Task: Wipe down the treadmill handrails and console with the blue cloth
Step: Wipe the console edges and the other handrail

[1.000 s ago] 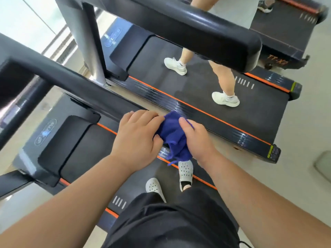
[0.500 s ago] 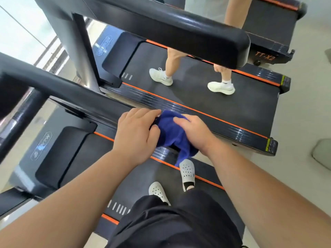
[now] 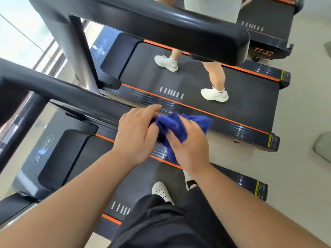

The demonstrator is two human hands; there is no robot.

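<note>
A: Both our hands bunch the blue cloth at the handrail end.
B: Right hand clenched on it; left hand apparently pinching. We wrap, then slide.

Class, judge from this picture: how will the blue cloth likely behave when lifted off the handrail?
The blue cloth is probably floppy: it bunches into folds between the left hand and right hand. It seems light: a loose end hangs below the handrail. Unlikely to slip, since fabric grips.
</note>
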